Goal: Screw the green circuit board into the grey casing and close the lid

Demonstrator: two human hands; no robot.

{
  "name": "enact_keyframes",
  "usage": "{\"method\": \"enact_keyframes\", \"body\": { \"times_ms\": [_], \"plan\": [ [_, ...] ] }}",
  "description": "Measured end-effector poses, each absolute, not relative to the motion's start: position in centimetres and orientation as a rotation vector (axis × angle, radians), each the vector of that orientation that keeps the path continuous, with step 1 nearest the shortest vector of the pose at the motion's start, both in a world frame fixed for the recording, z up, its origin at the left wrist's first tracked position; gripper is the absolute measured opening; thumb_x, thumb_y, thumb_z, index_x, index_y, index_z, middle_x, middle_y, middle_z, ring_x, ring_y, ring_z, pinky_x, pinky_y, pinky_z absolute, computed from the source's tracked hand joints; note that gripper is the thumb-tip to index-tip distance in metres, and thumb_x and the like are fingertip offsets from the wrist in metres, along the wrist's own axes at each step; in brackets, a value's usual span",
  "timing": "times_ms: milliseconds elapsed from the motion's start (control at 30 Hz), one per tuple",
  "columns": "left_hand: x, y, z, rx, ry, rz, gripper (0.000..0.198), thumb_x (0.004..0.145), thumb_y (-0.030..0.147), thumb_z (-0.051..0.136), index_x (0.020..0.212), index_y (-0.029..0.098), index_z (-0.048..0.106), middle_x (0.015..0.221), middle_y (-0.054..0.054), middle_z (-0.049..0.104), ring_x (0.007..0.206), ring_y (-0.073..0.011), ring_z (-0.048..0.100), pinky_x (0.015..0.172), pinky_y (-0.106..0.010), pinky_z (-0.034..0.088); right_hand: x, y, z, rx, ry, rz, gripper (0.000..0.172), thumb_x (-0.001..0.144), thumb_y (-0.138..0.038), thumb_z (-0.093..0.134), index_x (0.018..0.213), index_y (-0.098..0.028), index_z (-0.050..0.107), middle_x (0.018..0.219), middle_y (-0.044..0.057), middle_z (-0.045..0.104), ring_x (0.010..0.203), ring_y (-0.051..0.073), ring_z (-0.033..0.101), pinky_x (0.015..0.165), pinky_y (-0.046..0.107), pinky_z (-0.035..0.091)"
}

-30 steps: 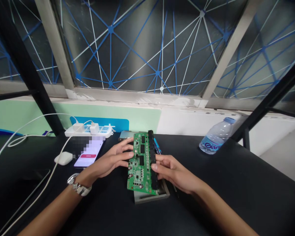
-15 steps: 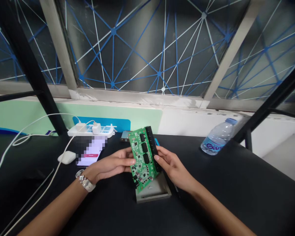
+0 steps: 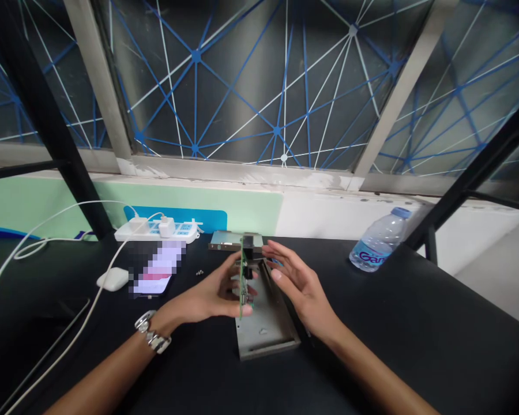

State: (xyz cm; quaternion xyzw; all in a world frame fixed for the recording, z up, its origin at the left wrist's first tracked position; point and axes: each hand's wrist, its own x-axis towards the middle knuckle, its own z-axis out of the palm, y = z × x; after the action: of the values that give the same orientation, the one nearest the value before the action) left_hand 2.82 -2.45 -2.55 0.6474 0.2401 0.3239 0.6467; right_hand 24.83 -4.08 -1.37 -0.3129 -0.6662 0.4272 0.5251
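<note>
A green circuit board (image 3: 243,288), turned nearly edge-on, is gripped by my left hand (image 3: 214,291), its thumb at the lower end and fingers behind. The board's black connector block (image 3: 248,246) faces right. My right hand (image 3: 300,285) is open just to the right of the board, fingers apart and holding nothing. Below both hands a shallow grey metal case half (image 3: 270,323) lies on the black table. Behind the board is another flat metal piece (image 3: 225,240), partly covered by it. Several tiny screws (image 3: 199,272) lie left of the board.
A phone (image 3: 160,271), a white earbud case (image 3: 113,279) and a power strip (image 3: 155,229) with white cables are at the left. A water bottle (image 3: 378,241) stands at the right, near a black metal frame (image 3: 454,204). The window wall runs behind the table.
The circuit board has turned from face-on to nearly edge-on in my left hand. My right hand has let go of its connector side. More of the metal case half now shows.
</note>
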Motion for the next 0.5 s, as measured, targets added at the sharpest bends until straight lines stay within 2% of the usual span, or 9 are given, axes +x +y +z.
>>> {"method": "enact_keyframes", "body": {
  "times_ms": [133,300,500],
  "plan": [
    [1.9,-1.3,-2.7,1.741,0.725,1.036,0.111,0.070,0.019,0.079,0.153,0.036,0.008,0.146,-0.015,0.039,0.122,-0.0352,0.052,0.099,-0.052,0.047,25.1,-4.4,-1.2,-0.825,-1.607,1.022,0.034,0.094,-0.036,0.055,0.127,-0.028,0.058,0.119,0.008,0.061,0.107,0.022,0.056,0.092,0.039,0.047],
    [1.4,-0.5,-3.6,1.983,0.855,1.152,0.121,0.063,0.014,0.080,0.154,0.033,0.002,0.156,-0.015,0.024,0.136,-0.0394,0.037,0.108,-0.058,0.039,24.4,-5.4,-1.4,-0.795,-1.676,1.108,0.032,0.096,-0.039,0.051,0.124,-0.026,0.061,0.103,0.006,0.060,0.091,0.018,0.055,0.083,0.034,0.045],
    [1.3,-0.3,-3.9,2.164,0.894,1.147,0.121,0.065,0.020,0.079,0.154,0.031,-0.002,0.157,-0.015,0.021,0.138,-0.0392,0.034,0.111,-0.059,0.035,24.0,-6.4,-1.2,-0.763,-1.724,1.191,0.032,0.096,-0.043,0.049,0.121,-0.025,0.060,0.089,0.002,0.054,0.080,0.014,0.050,0.076,0.030,0.040]
  ]
}}
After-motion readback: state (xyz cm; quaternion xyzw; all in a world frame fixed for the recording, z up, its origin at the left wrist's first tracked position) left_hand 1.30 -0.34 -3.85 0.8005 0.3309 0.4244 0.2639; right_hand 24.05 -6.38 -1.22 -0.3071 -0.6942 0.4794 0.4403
